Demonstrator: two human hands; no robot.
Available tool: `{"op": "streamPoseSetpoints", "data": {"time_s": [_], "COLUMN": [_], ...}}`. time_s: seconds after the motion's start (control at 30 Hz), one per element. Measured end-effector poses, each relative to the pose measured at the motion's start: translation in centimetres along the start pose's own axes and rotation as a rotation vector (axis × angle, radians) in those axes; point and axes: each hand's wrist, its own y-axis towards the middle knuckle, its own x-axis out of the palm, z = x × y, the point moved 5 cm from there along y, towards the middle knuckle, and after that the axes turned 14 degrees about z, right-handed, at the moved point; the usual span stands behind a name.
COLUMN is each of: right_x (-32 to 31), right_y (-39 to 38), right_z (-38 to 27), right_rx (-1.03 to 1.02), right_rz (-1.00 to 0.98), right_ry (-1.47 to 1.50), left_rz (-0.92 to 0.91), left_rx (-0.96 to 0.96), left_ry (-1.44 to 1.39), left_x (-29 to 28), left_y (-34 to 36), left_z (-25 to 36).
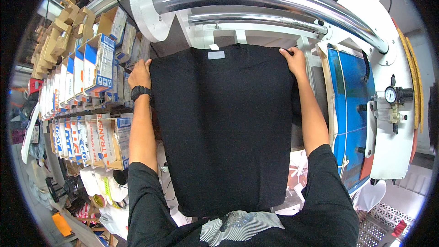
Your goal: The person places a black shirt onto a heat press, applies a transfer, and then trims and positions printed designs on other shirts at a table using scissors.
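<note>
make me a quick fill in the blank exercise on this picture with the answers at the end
1. The left hand and right hand hold the upper corners of a garment whose colour is ____.
2. A dark wristband is worn on the person's ____ wrist.
3. The round gauge is toward the ____ side of the picture.
4. The large panel standing beside the right forearm is mainly coloured ____.

Missing words: black; left; right; blue

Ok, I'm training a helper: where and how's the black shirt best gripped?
The black shirt is probably best pinched at its far corners, from the left and right sides: it is spread wide, and the left hand and right hand hold it there.
</note>
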Motion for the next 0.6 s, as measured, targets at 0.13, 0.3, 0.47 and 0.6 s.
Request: {"op": "streamPoseSetpoints", "data": {"time_s": [0.13,0.3,0.47,0.6], "right_x": [-0.2,-0.3,-2.3,0.3], "right_y": [0.0,-0.2,-3.7,-14.7], "right_z": [-1.3,-2.4,-9.7,-19.6], "right_rx": [-0.003,0.042,-0.424,-0.825], "right_rz": [0.01,-0.013,0.326,-0.17], "right_ry": [-0.038,-0.124,-0.313,0.046], "left_rz": [0.017,-0.03,0.179,-0.028], "left_rx": [-0.011,0.026,0.04,0.469], "left_ry": [0.005,0.027,-0.052,-0.637], "left_x": [0.0,0.7,-3.8,-10.2], "left_y": [0.0,1.1,0.1,-7.2], "left_z": [-0.6,-0.7,4.7,17.7]}}
